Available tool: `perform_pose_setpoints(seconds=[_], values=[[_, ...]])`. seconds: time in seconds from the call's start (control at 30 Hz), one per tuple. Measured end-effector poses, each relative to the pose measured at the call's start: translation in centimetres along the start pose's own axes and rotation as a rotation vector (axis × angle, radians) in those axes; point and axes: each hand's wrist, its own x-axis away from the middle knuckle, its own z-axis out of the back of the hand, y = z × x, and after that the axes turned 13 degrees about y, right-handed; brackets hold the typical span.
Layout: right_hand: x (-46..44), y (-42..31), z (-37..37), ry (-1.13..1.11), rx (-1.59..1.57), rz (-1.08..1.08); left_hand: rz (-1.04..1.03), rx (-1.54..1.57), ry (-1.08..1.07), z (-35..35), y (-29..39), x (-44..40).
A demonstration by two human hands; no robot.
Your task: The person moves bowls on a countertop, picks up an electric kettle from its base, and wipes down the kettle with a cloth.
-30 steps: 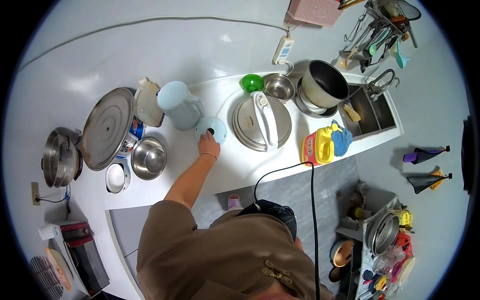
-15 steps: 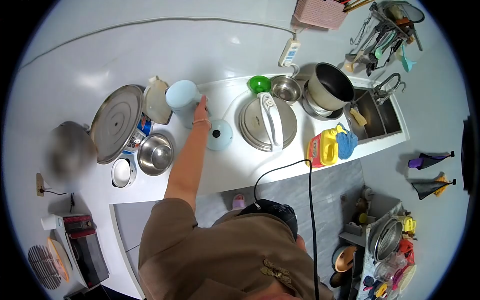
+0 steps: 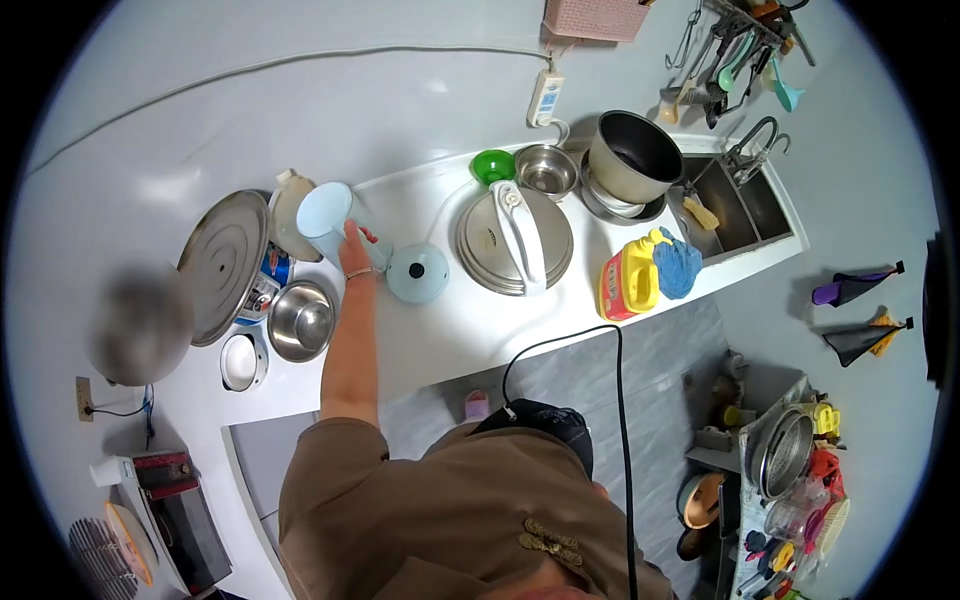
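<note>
My left hand (image 3: 355, 252) reaches over the left part of the white counter, fingers curled at the side of a light blue pitcher (image 3: 322, 212). Red nails show against the pitcher's side; part of its body is behind the hand. Just right of the hand lies a round light blue lid (image 3: 417, 274) with a black knob. A cream-coloured jug (image 3: 291, 215) stands close on the pitcher's left. Nearer me is a steel bowl (image 3: 301, 322). My right hand is out of sight.
A pressure cooker (image 3: 514, 240), green bowl (image 3: 493, 166) and yellow-capped jug (image 3: 628, 281) occupy the counter. Further right are a stacked pot (image 3: 636, 158) and the sink (image 3: 742, 215). A large round lid (image 3: 224, 265) leans at the left. A black cable (image 3: 622, 420) hangs before me.
The view has shifted and turned slightly. My left hand and the pitcher have moved a little left and nearer to me. The light blue lid stays on the counter.
</note>
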Motion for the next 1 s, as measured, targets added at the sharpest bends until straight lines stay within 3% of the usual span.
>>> perform_pose_setpoints(seconds=[0.1,0.17,0.23,0.4,0.5,0.53,0.6,0.73,0.8,0.93,0.97,1.0], values=[[1.7,-0.8,1.6,0.052,-0.026,0.013,-0.026,-0.102,-0.049,1.4,2.3,0.5],[1.8,-1.1,2.4,0.016,-0.352,-0.170,-0.032,-0.161,-0.075,2.2,4.1,1.5],[1.2,-2.0,3.5,0.073,-0.310,-0.124,-0.171,-0.224,-0.184,2.8,6.5,3.4],[-2.4,-1.0,3.1,0.099,-0.325,-0.046,-0.262,-0.101,-0.301,0.7,16.4,13.5],[-7.4,4.2,0.6,0.092,-0.381,0.041,-0.281,-0.039,-0.538,-0.6,20.3,18.7],[-7.4,3.9,1.0,0.077,-0.492,0.086,-0.298,-0.002,-0.598,-1.5,21.2,20.9],[-6.6,4.0,3.1,0.126,-0.428,0.042,-0.338,0.015,-0.745,-3.2,22.5,25.2],[-4.9,7.8,5.9,0.206,-0.288,0.171,-0.273,0.076,-0.935,-7.5,22.1,33.4],[-4.8,11.1,6.5,0.243,-0.331,0.051,-0.187,0.095,-1.013,-9.8,20.4,37.3],[-4.7,20.5,7.0,0.347,-0.461,0.063,-0.011,0.070,-1.210,-15.4,15.6,44.9],[-6.0,24.1,6.1,0.334,-0.614,0.047,-0.012,0.046,-1.240,-16.8,14.1,47.1],[-4.0,23.3,8.7,0.357,-0.680,-0.111,-0.017,0.021,-1.288,-18.2,12.8,49.3]])
